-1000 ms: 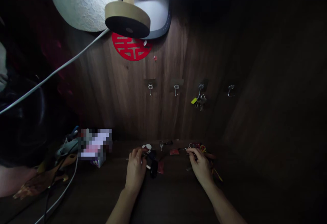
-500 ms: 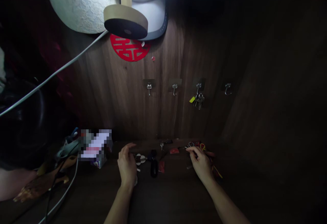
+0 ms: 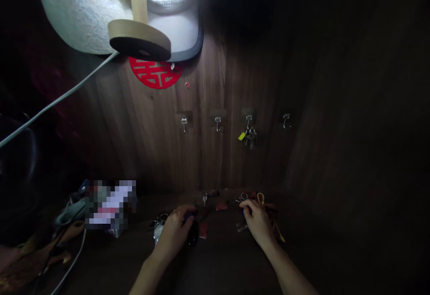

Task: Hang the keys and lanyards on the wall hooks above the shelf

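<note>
My left hand point(image 3: 173, 234) lies on the dark wooden shelf with its fingers curled over a black car key fob point(image 3: 192, 234). A white-tagged key bunch point(image 3: 157, 225) sits just left of that hand. My right hand point(image 3: 257, 221) rests further right, fingertips pinched on a bunch of keys with red and yellow rings point(image 3: 255, 197). A small key point(image 3: 204, 197) and a red tag point(image 3: 221, 206) lie between the hands. On the wall above, a row of metal hooks point(image 3: 218, 122) runs across; one hook carries keys with a yellow tag point(image 3: 247, 135).
A lamp with a round wooden base point(image 3: 139, 40) stands at top left, its white cable point(image 3: 57, 100) running down left. A red paper-cut emblem point(image 3: 155, 73) is on the wall. Cables, a blurred box point(image 3: 109, 205) and wooden utensils point(image 3: 40, 259) clutter the shelf's left end.
My left hand slid the white-tagged keys leftward, released them, then moved right onto the black fob. The right hand stayed on its key bunch. The camera view shifted right and slightly up.
</note>
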Demonstrator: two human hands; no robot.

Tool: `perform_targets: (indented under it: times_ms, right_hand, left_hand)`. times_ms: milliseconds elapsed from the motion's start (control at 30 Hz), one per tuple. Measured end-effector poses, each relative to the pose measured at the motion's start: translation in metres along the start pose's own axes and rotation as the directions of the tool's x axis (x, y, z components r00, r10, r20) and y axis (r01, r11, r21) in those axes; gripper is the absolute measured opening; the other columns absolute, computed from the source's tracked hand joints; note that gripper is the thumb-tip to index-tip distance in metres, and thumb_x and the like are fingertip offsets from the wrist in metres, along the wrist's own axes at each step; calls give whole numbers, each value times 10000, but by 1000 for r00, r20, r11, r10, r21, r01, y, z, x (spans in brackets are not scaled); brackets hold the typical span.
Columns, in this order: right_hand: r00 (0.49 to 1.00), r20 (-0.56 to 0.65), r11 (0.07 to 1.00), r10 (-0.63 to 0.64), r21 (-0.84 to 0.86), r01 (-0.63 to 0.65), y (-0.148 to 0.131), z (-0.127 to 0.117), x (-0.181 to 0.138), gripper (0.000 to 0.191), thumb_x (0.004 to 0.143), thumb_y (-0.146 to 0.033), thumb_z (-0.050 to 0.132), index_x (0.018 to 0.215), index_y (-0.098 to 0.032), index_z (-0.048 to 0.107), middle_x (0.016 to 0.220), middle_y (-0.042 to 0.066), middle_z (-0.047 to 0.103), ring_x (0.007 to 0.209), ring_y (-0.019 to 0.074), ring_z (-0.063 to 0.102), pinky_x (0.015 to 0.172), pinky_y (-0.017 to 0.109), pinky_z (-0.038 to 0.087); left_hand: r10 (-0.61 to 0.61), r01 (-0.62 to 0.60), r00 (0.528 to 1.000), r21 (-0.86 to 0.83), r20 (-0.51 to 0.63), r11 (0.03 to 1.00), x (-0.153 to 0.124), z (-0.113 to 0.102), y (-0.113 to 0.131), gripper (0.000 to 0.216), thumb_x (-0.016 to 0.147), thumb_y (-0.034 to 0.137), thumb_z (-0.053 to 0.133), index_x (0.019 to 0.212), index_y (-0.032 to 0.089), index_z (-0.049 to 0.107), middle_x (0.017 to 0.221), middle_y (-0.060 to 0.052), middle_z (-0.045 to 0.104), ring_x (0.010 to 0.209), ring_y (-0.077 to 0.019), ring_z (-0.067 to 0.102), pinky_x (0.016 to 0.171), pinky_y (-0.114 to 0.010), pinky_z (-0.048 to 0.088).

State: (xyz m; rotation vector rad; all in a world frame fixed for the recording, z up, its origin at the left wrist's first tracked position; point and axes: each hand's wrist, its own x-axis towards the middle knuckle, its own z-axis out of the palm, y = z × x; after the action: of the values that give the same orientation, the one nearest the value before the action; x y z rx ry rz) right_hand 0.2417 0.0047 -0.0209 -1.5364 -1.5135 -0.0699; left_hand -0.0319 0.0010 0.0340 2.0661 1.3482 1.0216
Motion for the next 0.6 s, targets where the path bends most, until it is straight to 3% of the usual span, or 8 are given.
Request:
perform_targets:
  times_ms: [100,300,500,600]
  right_hand:
    - [995,90,998,-35,-50,40,4,1,9,193,728,-134,423,674,-225,584,738,29,632,765,208,615,724,327,461]
    - [961,267,987,-72,-119,107,25,-12,29,204,745,-102,457,664,-220,601,776,32,622,793,200,610,736,312,460]
    - [974,178,972,-140,-166,169,51,-24,23,217,751,-90,443,717,-225,610,838,55,618,836,226,579,773,353,448]
    - [975,164,976,-151,-131,173,53,-27,20,206,756,-111,451,723,-239,609,826,42,621,827,223,577,767,352,442]
  left_hand:
    - [27,-31,993,35,118,999,11,2,8,236,754,186,530,889,287,696,934,-2,729,906,-200,657,805,-275,461]
    - [35,-52,992,139,118,989,54,26,21,264,777,166,500,912,267,703,917,-20,738,878,-191,671,761,-240,465]
    - [14,-41,994,260,106,965,90,69,34,282,787,155,512,1008,233,668,1042,-66,698,993,-198,624,861,-256,430]
    - [-23,-10,994,312,103,950,97,86,36,276,730,120,567,964,220,675,1046,-86,682,1030,-222,596,888,-292,416]
